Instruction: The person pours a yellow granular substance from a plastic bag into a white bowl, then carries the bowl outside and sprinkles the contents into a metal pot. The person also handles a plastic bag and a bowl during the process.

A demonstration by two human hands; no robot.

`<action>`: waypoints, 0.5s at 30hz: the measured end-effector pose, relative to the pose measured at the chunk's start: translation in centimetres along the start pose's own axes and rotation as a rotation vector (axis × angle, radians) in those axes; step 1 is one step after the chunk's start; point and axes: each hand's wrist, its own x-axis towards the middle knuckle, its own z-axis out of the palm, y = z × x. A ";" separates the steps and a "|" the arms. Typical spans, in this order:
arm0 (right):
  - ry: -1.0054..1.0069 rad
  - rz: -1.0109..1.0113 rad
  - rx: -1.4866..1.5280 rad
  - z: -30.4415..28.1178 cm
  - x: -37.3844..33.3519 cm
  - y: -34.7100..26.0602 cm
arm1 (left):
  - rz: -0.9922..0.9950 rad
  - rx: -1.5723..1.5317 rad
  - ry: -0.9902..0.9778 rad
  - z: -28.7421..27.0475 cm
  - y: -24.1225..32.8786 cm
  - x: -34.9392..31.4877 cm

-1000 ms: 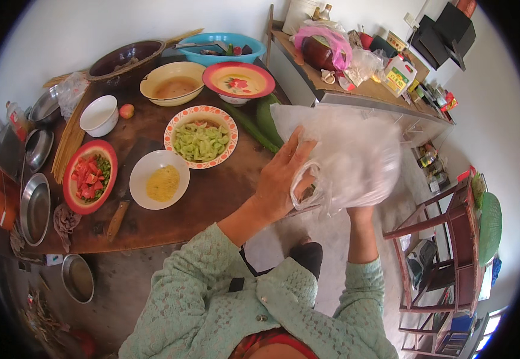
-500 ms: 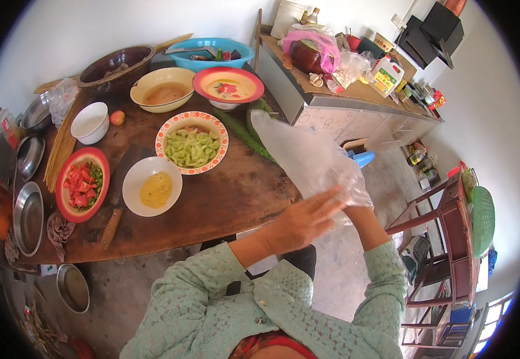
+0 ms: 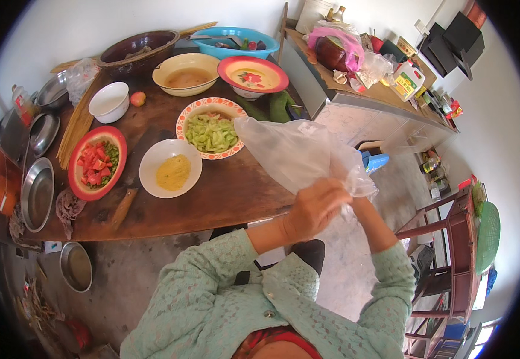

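Observation:
A clear plastic bag [image 3: 299, 149] spreads out over the table's right front edge, its far end close to a bowl of chopped green vegetable [image 3: 212, 133]. My left hand [image 3: 318, 206] has its fingers bent together on the bag's near part, beside my right wrist. My right hand [image 3: 360, 204] is in the bag's mouth up to the wrist; crumpled film and the left hand hide its fingers. A white bowl of yellow crumbly food [image 3: 174, 173] stands left of the bag. A red-rimmed plate [image 3: 72, 170] holds cut tomato and chopped green pieces.
A knife [image 3: 125, 206] lies on the wooden table [image 3: 236, 197], handle toward me. Behind stand a cream basin [image 3: 163, 72], a red-rimmed dish [image 3: 278, 75] and a blue basin [image 3: 215, 46]. A cluttered counter [image 3: 326, 90] is at right, with a wooden stand [image 3: 460, 239] nearer.
My left fingers, stretched out before, have curled in on the bag by my right wrist. The bag looks wider and fuller. The whole view has shifted, moving the table things rightward and up.

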 end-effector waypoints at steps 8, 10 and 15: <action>0.198 0.096 0.614 -12.3 -3.4 -5.1 | -0.289 -0.103 0.304 -3.9 -1.9 1.5; 0.530 0.193 0.506 -11.3 -4.4 -4.4 | -0.313 -0.260 0.304 -3.3 -2.0 1.6; 0.335 0.159 0.921 -2.8 -4.0 -5.9 | -0.435 -0.625 0.107 -0.5 -0.8 0.3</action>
